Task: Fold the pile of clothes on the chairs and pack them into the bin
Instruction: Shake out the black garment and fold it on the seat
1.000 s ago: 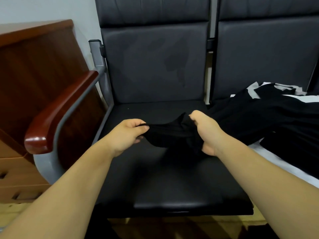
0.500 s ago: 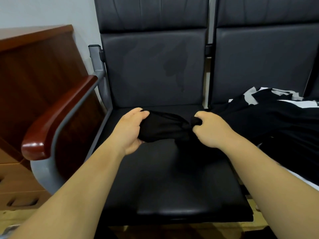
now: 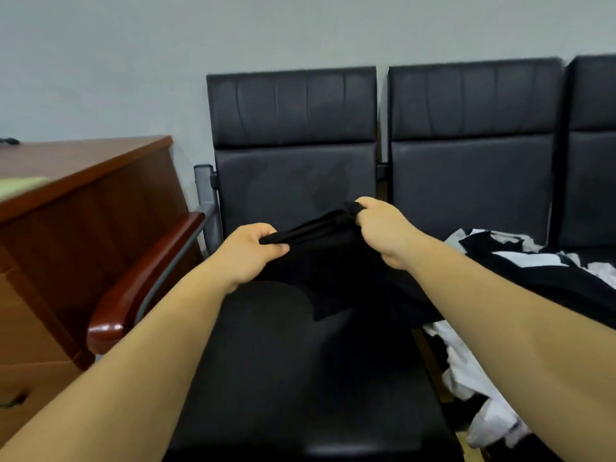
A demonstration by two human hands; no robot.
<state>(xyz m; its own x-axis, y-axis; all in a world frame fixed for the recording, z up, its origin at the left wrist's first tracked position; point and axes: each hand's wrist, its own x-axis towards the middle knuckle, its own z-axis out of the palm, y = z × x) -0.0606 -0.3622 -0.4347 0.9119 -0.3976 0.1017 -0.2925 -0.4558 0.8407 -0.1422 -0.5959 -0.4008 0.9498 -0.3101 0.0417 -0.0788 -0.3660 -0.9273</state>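
A black garment (image 3: pixel 328 265) hangs between my two hands above the left chair's seat (image 3: pixel 300 378). My left hand (image 3: pixel 248 253) grips its bunched edge at the lower left. My right hand (image 3: pixel 383 230) grips the other end, held a little higher. The rest of the cloth droops down onto the seat and runs right into the pile of black and white clothes (image 3: pixel 533 271) on the neighbouring chair. No bin is in view.
A row of black padded chairs (image 3: pixel 466 161) stands against a grey wall. The left chair has a red-brown wooden armrest (image 3: pixel 143 278). A wooden desk with drawers (image 3: pixel 66 228) stands at the left. White clothes (image 3: pixel 480 395) hang off the seat edge at lower right.
Both hands have lifted the black garment off the seat, the right hand higher. The head camera has tilted up, so more wall and chair backs show.
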